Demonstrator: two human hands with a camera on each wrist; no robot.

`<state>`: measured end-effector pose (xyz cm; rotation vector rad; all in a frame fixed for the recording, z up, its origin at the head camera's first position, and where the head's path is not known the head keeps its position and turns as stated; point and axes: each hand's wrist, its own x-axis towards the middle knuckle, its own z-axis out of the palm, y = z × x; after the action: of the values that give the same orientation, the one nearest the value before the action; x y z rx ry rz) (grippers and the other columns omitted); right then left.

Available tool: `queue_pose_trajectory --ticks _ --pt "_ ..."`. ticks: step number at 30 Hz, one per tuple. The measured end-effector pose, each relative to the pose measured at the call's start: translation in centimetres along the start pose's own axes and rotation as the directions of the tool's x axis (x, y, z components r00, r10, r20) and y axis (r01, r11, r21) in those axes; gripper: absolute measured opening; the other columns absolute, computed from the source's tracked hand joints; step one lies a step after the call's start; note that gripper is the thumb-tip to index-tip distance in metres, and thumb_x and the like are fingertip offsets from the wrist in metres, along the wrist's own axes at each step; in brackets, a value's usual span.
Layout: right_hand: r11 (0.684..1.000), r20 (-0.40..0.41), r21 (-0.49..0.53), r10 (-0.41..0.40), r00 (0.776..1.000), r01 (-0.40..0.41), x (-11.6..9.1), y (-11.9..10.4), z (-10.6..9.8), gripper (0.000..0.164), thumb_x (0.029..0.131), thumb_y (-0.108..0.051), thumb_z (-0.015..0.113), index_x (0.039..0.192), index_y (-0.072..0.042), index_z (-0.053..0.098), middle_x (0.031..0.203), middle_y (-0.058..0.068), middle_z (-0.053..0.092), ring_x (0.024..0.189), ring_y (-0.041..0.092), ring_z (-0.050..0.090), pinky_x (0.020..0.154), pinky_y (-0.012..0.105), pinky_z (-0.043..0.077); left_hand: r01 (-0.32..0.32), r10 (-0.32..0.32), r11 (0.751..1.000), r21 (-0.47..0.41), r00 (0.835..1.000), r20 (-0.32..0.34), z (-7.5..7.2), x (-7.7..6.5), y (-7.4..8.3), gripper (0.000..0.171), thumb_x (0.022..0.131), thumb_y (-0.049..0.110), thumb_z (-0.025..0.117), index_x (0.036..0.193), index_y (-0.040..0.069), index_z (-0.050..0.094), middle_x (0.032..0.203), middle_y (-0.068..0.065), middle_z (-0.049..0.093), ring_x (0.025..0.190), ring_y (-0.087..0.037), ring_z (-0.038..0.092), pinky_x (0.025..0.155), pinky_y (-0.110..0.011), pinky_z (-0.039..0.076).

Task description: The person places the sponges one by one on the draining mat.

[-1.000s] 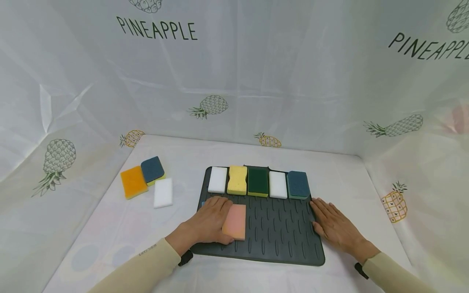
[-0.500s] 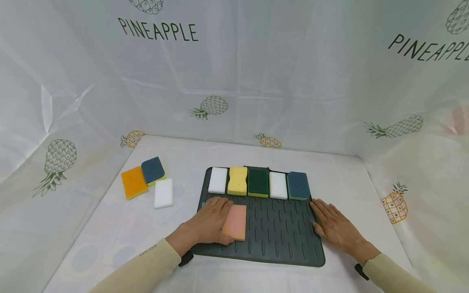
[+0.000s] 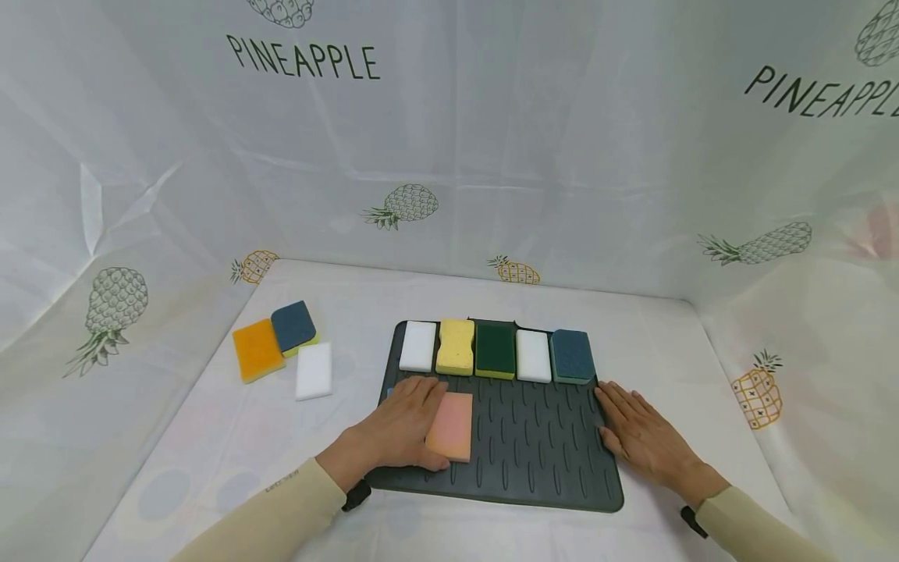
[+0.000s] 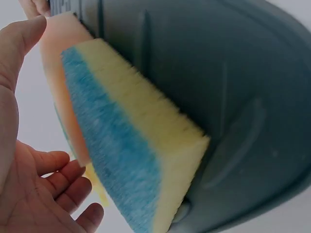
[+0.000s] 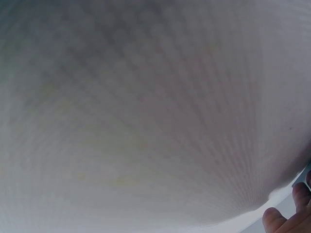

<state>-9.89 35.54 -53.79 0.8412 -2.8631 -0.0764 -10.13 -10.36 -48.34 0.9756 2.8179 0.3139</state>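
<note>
On the dark grey ridged mat (image 3: 537,445), my left hand (image 3: 403,425) grips a pink-orange sponge (image 3: 453,428) between thumb and fingers at its two ends. The left wrist view shows a blue-and-yellow scrub sponge (image 4: 121,131) beside it, under the palm; from the head only a blue sliver of it peeks out. My right hand (image 3: 642,437) rests at the mat's right edge, fingers fairly straight and touching the rim, holding nothing. The right wrist view is mostly pale cloth with a few fingertips (image 5: 286,221) in the corner.
Along the mat's back edge stand a white sponge (image 3: 417,346), a yellow one (image 3: 455,346), a dark green one (image 3: 495,349), another white sponge (image 3: 533,355) and a blue one (image 3: 572,355). Left of the mat lie orange (image 3: 257,350), blue-topped (image 3: 293,325) and white (image 3: 313,371) sponges.
</note>
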Motion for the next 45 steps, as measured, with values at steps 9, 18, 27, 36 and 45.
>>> queue_pose_trajectory --ticks 9,18,27,36,45 --pt "1.000 -0.006 -0.001 -0.003 1.000 0.003 0.0 0.1 0.0 0.066 0.108 -0.039 0.055 0.157 0.003 0.042 0.162 0.021 0.046 0.151 0.036 0.042 0.129 0.023 -0.012 0.025 -0.024 1.000 0.003 0.991 -0.133 -1.5 -0.2 -1.3 0.099 0.091 0.064 0.074 0.157 -0.003 0.043 0.157 -0.019 0.048 0.146 -0.035 0.044 0.122 -0.051 0.040" --pt "1.000 0.013 0.010 0.008 1.000 -0.008 0.0 0.1 -0.2 0.066 0.108 -0.039 0.055 0.158 0.003 0.042 0.163 0.021 0.044 0.151 0.037 0.042 0.128 0.022 -0.013 0.129 -0.123 0.992 0.000 0.951 -0.284 -4.0 -1.0 -5.5 0.080 0.096 0.048 0.076 0.153 0.000 0.049 0.152 -0.020 0.053 0.140 -0.038 0.050 0.116 -0.054 0.046" --pt "1.000 0.036 0.019 0.021 0.999 -0.022 0.1 0.1 -0.2 0.067 0.109 -0.039 0.053 0.159 0.003 0.040 0.164 0.021 0.043 0.152 0.038 0.041 0.128 0.021 -0.015 0.242 -0.197 0.967 0.074 0.904 -0.378 -6.3 -2.5 -11.8 0.068 0.098 0.035 0.077 0.147 -0.004 0.052 0.144 -0.026 0.057 0.134 -0.045 0.052 0.112 -0.060 0.047" --pt "0.999 0.040 0.019 0.027 0.999 -0.028 0.0 -0.1 -0.3 0.066 0.109 -0.039 0.054 0.158 0.003 0.041 0.164 0.021 0.043 0.151 0.038 0.042 0.128 0.021 -0.014 0.341 -0.264 0.932 0.121 0.868 -0.420 -6.9 -5.4 -19.0 0.056 0.098 0.022 0.076 0.139 -0.009 0.054 0.136 -0.032 0.057 0.129 -0.052 0.050 0.103 -0.068 0.047" --pt "1.000 0.017 0.004 0.017 1.000 -0.017 0.0 -0.1 -0.2 0.067 0.108 -0.040 0.055 0.157 0.003 0.043 0.163 0.021 0.045 0.150 0.038 0.044 0.129 0.023 -0.012 0.446 -0.375 0.882 0.151 0.860 -0.347 -6.2 -7.7 -22.8 0.059 0.101 0.027 0.072 0.138 -0.014 0.052 0.137 -0.035 0.053 0.130 -0.054 0.046 0.105 -0.071 0.043"
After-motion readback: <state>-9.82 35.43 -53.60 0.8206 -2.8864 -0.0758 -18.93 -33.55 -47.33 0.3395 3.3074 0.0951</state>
